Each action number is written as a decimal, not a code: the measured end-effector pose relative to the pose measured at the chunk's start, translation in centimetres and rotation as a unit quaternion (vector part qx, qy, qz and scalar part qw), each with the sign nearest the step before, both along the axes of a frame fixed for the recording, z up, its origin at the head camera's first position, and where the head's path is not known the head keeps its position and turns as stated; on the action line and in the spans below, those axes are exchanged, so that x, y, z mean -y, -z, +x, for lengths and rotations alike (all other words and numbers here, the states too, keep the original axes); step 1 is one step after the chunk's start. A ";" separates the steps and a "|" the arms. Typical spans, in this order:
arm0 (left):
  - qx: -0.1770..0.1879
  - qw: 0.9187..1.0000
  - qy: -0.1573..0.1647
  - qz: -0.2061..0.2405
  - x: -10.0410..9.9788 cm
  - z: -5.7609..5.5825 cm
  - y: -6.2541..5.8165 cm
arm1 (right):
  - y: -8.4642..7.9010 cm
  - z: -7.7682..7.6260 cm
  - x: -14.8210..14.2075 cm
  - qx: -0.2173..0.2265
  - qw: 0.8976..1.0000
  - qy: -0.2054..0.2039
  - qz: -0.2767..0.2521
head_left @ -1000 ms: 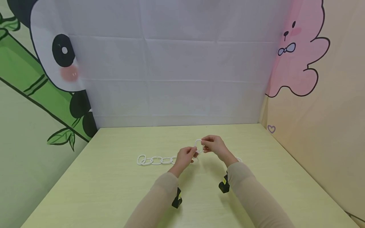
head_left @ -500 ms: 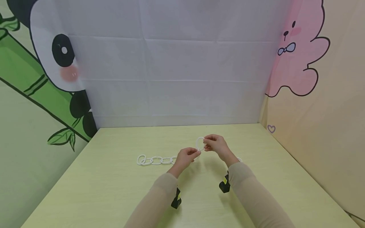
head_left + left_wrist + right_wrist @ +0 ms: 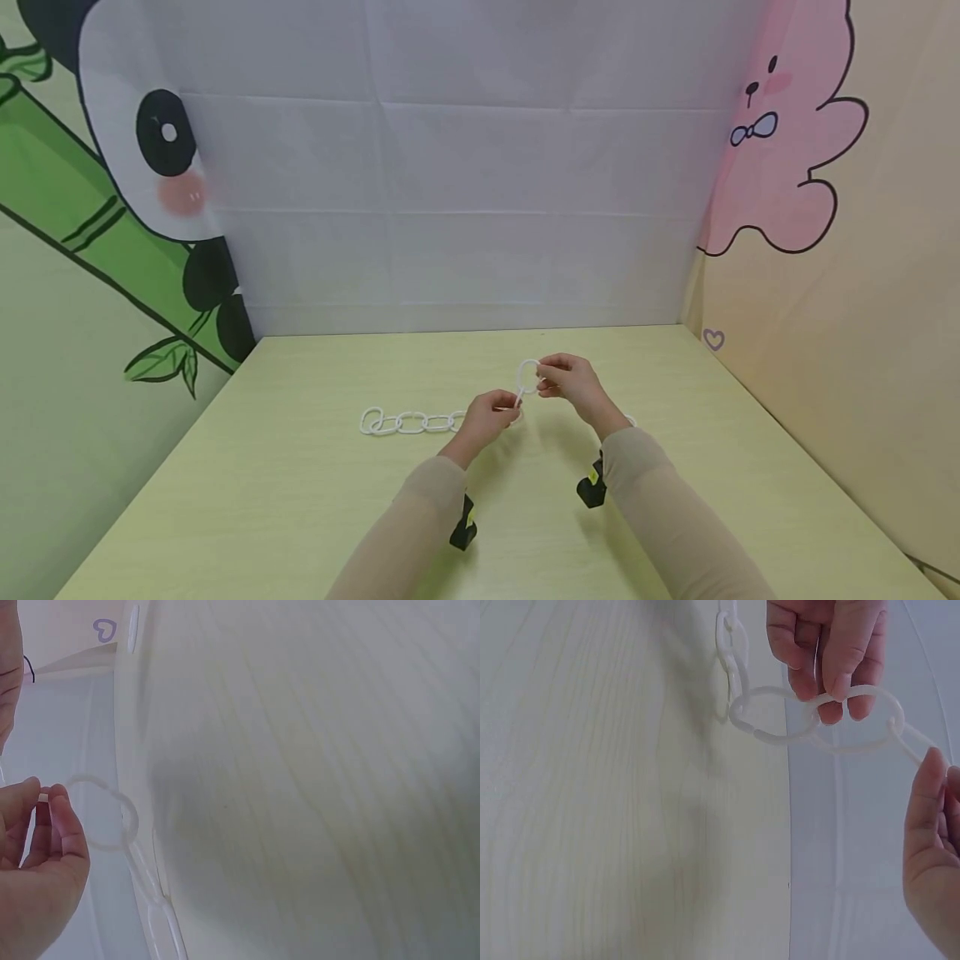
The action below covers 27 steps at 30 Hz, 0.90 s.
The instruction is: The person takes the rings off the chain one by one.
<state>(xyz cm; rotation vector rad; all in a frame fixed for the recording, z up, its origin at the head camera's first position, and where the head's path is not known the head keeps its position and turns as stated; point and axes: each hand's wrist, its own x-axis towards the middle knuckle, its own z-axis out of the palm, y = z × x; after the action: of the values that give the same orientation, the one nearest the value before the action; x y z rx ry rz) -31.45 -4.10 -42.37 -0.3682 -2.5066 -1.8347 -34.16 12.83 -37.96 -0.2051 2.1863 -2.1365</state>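
A white plastic chain lies along the table, its right part hidden behind my left hand. My left thumb and finger pinch one of its raised links. To the right and a little higher, my right hand holds a white chain link upright by its right side. In the right wrist view the two links meet between the hands. A hanging link and the chain below it drop towards the table in the left wrist view. Whether the raised link is closed or has a gap is unclear.
Another white piece lies on the pale wood table, partly hidden behind my right wrist. A white cloth hangs at the back edge. Black wrist mounts sit beneath both forearms.
My right hand has moved slightly right and up with its link. My left fingertips have shifted slightly, and more of the joint between the links shows. The chain on the table stays put.
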 end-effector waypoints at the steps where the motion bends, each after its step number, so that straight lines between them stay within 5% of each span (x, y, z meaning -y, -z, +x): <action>1: 0.001 1.000 0.000 0.000 0.0 0.0 0.0 | 0.0 0.0 0.0 0.001 1.000 0.001 -0.002; 10: 0.019 1.000 -0.001 0.012 0.0 -0.1 -0.1 | 0.3 -0.1 -0.2 0.007 1.000 -0.010 -0.011; 16: 0.025 0.998 -0.002 0.058 -0.2 -0.1 -0.2 | 0.3 0.1 -0.1 0.008 1.000 -0.018 -0.010; 23: 0.034 0.996 0.007 0.081 -0.3 1.4 -2.1 | 0.2 0.3 0.0 0.016 0.999 -0.027 -0.009; 27: 0.036 0.995 0.001 0.093 -0.3 0.3 -0.8 | 0.3 0.3 -0.1 0.019 0.999 -0.031 -0.003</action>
<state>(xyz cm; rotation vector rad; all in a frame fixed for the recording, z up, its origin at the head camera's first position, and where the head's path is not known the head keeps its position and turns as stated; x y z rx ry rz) -31.12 -3.83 -41.55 -0.3053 -2.3507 -2.0981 -33.83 12.94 -38.24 -0.2266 2.1239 -2.0983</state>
